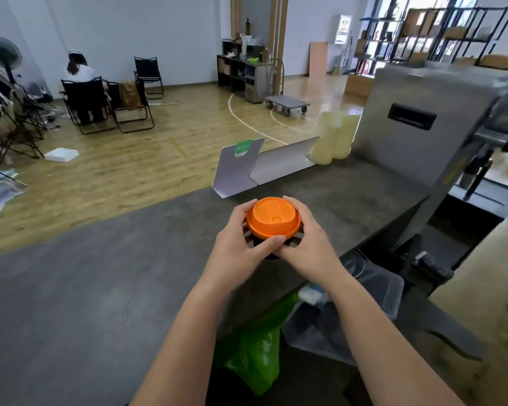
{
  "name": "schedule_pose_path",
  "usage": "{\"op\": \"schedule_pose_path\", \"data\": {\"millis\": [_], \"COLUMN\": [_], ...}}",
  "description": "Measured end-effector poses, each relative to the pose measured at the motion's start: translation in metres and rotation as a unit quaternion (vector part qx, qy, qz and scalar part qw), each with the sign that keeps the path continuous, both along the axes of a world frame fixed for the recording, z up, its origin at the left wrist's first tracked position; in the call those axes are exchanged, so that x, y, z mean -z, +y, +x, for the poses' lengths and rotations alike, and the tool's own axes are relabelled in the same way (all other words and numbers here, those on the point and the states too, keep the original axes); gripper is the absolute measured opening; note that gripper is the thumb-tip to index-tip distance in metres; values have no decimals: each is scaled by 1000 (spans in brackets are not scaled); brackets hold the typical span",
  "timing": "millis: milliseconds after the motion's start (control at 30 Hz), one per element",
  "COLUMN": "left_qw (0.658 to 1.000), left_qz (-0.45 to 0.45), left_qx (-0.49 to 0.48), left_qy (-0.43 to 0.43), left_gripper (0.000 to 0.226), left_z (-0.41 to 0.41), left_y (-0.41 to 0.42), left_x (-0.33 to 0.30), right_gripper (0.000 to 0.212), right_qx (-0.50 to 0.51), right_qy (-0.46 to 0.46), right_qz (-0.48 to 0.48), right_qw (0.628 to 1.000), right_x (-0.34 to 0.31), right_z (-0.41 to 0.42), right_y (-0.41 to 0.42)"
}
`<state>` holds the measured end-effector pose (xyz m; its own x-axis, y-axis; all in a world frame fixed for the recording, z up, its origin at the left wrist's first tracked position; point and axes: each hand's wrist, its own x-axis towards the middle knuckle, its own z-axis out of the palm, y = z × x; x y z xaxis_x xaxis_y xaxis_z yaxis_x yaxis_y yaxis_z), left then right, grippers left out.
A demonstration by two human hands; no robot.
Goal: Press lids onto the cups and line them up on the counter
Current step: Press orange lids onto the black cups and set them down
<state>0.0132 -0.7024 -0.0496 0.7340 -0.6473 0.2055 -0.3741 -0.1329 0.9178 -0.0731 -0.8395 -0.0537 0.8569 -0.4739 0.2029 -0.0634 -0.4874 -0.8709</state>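
An orange lid [272,217] sits on top of a dark cup [272,253], which is almost wholly hidden under the lid and my fingers. My left hand [237,241] wraps the cup from the left, its thumb lying across the lid's near rim. From the right, my right hand [307,244] grips the cup, with fingers curled over the lid's far edge. Both hands hold the cup above the dark grey counter [100,288], near its right edge.
Two folded grey card stands [258,167] and pale yellow cup stacks [333,137] stand at the counter's far side. A steel machine [423,118] rises on the right. Below the counter edge are a green bag [255,347] and a clear bin [373,291]. A person sits far left.
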Motion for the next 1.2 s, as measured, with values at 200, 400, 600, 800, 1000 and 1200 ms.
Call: {"op": "schedule_pose_path", "data": {"millis": [200, 400, 600, 800, 1000, 1200], "left_qw": [999, 998, 990, 981, 969, 949], "left_qz": [18, 18, -8, -21, -35, -65], "left_qx": [-23, -55, -134, -188, -241, -303], "left_qy": [16, 13, 33, 30, 43, 49], "left_gripper": [78, 79, 39, 29, 31, 31], "left_z": [15, 10, -8, -24, -38, -38], "left_y": [-54, -99, -150, -220, -290, -315], "left_x": [4, 9, 7, 11, 12, 20], "right_gripper": [86, 84, 89, 89, 87, 49], "right_qx": [-29, -69, -114, -141, -183, -241], "right_qy": [12, 6, -4, -11, 23, 33], "right_qz": [0, 8, 16, 5, 53, 134], "right_qw": [1000, 998, 993, 990, 981, 961], "right_x": [4, 7, 3, 0, 5, 12], "right_z": [23, 28, 21, 10, 4, 11], "right_y": [-59, -110, -166, -232, -292, -312]}}
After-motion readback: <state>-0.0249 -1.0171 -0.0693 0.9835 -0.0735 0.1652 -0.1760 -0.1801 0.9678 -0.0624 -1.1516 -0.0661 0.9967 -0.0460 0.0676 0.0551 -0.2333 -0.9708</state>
